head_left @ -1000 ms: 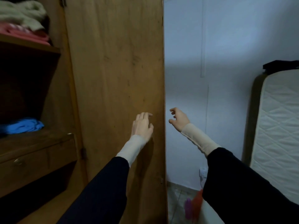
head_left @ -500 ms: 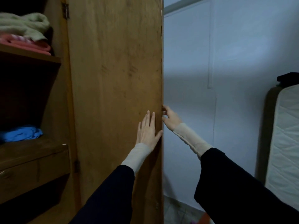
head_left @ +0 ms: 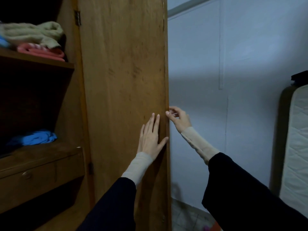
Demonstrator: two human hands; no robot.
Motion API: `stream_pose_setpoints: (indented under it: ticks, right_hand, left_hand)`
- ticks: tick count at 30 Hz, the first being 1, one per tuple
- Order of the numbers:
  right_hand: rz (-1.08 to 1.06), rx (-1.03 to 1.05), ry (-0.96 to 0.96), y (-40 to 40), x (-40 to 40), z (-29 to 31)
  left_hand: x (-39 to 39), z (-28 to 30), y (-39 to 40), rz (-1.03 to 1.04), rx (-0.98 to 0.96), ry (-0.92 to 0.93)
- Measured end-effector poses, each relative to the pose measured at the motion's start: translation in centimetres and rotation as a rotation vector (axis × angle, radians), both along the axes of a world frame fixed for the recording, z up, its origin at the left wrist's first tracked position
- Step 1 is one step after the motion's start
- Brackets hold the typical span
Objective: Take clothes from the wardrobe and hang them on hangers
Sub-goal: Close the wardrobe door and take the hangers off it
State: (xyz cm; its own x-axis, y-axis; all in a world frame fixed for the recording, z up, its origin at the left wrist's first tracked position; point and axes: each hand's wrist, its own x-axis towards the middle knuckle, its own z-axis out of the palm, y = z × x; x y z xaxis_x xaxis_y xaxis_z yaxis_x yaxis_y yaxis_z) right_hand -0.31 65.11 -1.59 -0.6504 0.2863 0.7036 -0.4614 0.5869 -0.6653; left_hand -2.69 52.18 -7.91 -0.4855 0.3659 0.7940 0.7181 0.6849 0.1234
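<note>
The wooden wardrobe door (head_left: 125,72) stands open in front of me. My left hand (head_left: 150,137) lies flat on its inner face, fingers straight, close to the free edge. My right hand (head_left: 180,119) reaches round that edge from the outer side, its thumb and curled fingers pinching the edge; what they touch behind the door is hidden. Inside the wardrobe at the left, a folded pale green cloth (head_left: 33,33) lies on a pink one (head_left: 41,51) on the upper shelf. A crumpled blue garment (head_left: 33,137) lies on the shelf below. No hanger is in view.
A drawer with a round knob (head_left: 33,177) sits under the blue garment's shelf. A pale wall (head_left: 233,80) stands behind the door. A quilted mattress (head_left: 298,147) leans upright at the far right with a dark item on top. Tiled floor shows at the bottom.
My left hand has flattened onto the door near its edge. My right hand moved left from open air to the door's edge and took hold of it.
</note>
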Motion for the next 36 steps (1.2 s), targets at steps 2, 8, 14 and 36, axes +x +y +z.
stream_pose_setpoints:
  ticks: [2,8,14,36]
  right_hand:
    - [0.067,-0.066,0.029,-1.3,0.9,-0.1]
    - [0.209,-0.172,0.082,-6.1,3.6,-0.5]
    - [0.332,-0.189,0.070,-12.8,5.4,-0.5]
    - [0.636,0.236,0.124,-38.1,3.4,-2.8]
  left_hand:
    - [0.9,0.4,-1.9,-0.022,0.017,0.048]
    - [3.3,1.4,-7.7,0.006,0.027,0.066]
    - [5.9,1.2,-14.3,0.036,0.045,0.091]
    - [10.4,-0.9,-38.1,0.474,0.258,0.008]
